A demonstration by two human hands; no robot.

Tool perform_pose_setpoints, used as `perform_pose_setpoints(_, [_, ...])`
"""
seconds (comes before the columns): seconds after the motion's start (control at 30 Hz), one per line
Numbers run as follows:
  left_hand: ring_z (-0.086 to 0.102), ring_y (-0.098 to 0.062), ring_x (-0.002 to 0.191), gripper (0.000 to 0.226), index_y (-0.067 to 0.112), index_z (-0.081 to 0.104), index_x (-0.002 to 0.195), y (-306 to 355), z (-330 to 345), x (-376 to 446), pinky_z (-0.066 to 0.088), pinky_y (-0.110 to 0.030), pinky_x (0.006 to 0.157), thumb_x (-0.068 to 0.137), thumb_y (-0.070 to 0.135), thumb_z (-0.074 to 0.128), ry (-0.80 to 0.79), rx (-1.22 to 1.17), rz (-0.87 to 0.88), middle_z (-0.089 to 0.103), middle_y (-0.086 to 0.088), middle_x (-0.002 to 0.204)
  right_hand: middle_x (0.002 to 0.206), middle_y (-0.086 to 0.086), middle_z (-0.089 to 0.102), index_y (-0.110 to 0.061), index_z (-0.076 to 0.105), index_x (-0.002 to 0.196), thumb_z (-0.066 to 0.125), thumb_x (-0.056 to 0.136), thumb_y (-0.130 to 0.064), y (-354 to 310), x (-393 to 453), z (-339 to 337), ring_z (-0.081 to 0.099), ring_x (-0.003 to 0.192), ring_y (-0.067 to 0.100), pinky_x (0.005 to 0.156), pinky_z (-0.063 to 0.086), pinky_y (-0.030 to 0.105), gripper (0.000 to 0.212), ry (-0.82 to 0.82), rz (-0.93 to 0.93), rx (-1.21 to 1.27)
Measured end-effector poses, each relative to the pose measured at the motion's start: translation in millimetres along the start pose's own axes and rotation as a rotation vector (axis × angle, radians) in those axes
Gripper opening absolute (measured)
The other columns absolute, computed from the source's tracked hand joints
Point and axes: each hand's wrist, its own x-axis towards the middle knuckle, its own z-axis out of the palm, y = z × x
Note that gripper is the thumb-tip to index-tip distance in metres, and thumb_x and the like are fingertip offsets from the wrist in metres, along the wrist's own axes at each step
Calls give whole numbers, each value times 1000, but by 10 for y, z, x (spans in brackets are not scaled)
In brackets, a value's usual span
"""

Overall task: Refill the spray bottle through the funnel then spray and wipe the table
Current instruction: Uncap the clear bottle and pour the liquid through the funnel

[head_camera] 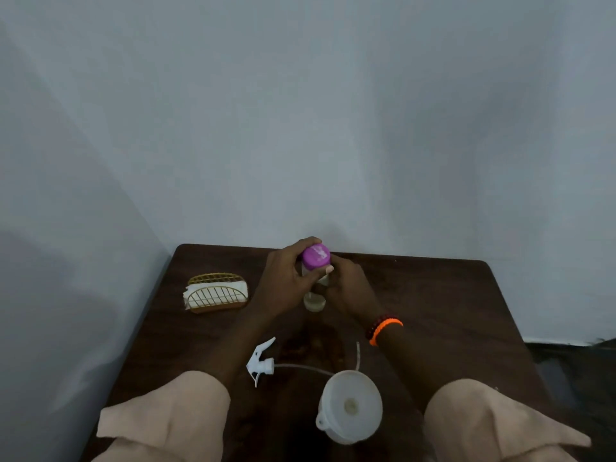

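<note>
A clear refill bottle [314, 301] with a purple cap [316, 256] stands at the far middle of the dark wooden table [433, 295]. My left hand [286, 278] wraps around the purple cap from the left. From the right, my right hand [346, 288] grips the bottle's body below the cap. Near the front edge a white funnel [350, 406] sits upright, apparently in the neck of a spray bottle that it hides. The white spray trigger head [261, 361] lies on the table to the funnel's left, its thin tube [306, 368] curving toward the funnel.
A gold wire holder with white napkins [216, 292] stands at the table's far left. Grey walls close in behind and on the left. The table's right edge drops to a dark floor [583, 361].
</note>
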Motion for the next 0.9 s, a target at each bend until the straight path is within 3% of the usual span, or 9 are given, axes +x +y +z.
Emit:
perform_pose_setpoints(0.07, [66, -12, 107, 56, 14, 67, 125, 103, -2, -16, 57, -20, 92, 77, 35, 86, 42, -10, -33, 72, 0, 119, 100, -11, 77, -25, 72, 112, 79, 76, -33, -83, -52, -16, 72, 93, 4, 83, 61, 31, 37, 18, 5, -5])
perform_pose_setpoints(0.2, [63, -9, 103, 60, 13, 67, 125, 335, -21, -48, 42, 2, 83, 73, 35, 88, 193, 4, -129, 73, -2, 119, 100, -4, 78, -20, 72, 114, 76, 71, -48, -303, -95, -26, 74, 90, 11, 82, 62, 37, 52, 42, 19, -6])
perform_pose_setpoints(0.27, [62, -8, 106, 64, 13, 64, 129, 457, -30, -100, 41, -1, 83, 74, 35, 88, 227, -14, -153, 71, -3, 124, 99, 0, 78, -15, 71, 115, 69, 73, -53, -384, -116, -52, 74, 88, 14, 82, 63, 37, 57, 54, -11, 13])
perform_pose_setpoints(0.33, [59, -9, 113, 70, 13, 59, 136, 568, -36, -202, 45, -13, 89, 76, 36, 86, 220, -53, -157, 66, -2, 132, 97, 2, 78, -13, 71, 111, 64, 77, -54, -435, -146, -113, 74, 86, 15, 80, 63, 40, 53, 73, -29, 25])
perform_pose_setpoints(0.43, [62, -12, 115, 57, 14, 61, 135, 636, -64, -333, 51, -23, 92, 83, 26, 81, 227, -78, -116, 66, -2, 131, 97, 1, 79, -14, 73, 107, 70, 77, -49, -443, -149, -204, 75, 87, 15, 80, 64, 44, 47, 104, 9, 32])
perform_pose_setpoints(0.53, [70, -15, 104, 39, 16, 68, 118, 583, -147, -333, 56, -15, 81, 82, 20, 82, 283, -121, -109, 72, 0, 112, 96, -2, 80, -17, 75, 105, 76, 72, -51, -477, -179, -225, 76, 87, 13, 80, 64, 43, 47, 106, 23, 58])
perform_pose_setpoints(0.6, [68, -11, 102, 44, 19, 66, 115, 577, -188, -291, 57, -13, 74, 77, 27, 86, 290, -148, -131, 70, 3, 111, 98, -1, 80, -17, 74, 109, 79, 71, -49, -499, -207, -205, 76, 89, 13, 81, 64, 44, 50, 86, 13, 57])
perform_pose_setpoints(0.73, [57, -9, 115, 75, 19, 52, 139, 635, -167, -223, 50, -12, 82, 74, 34, 87, 201, -197, -170, 59, 5, 134, 100, -1, 79, -16, 71, 116, 76, 71, -52, -593, -263, -147, 76, 90, 14, 82, 64, 41, 58, 32, -33, 8])
perform_pose_setpoints(0.9, [60, -10, 116, 68, 19, 58, 136, 623, -132, -311, 52, -15, 88, 76, 36, 85, 155, -222, -120, 64, 4, 132, 103, -1, 79, -16, 72, 116, 77, 81, -42, -575, -318, -223, 75, 93, 13, 85, 64, 39, 45, 72, -62, 56])
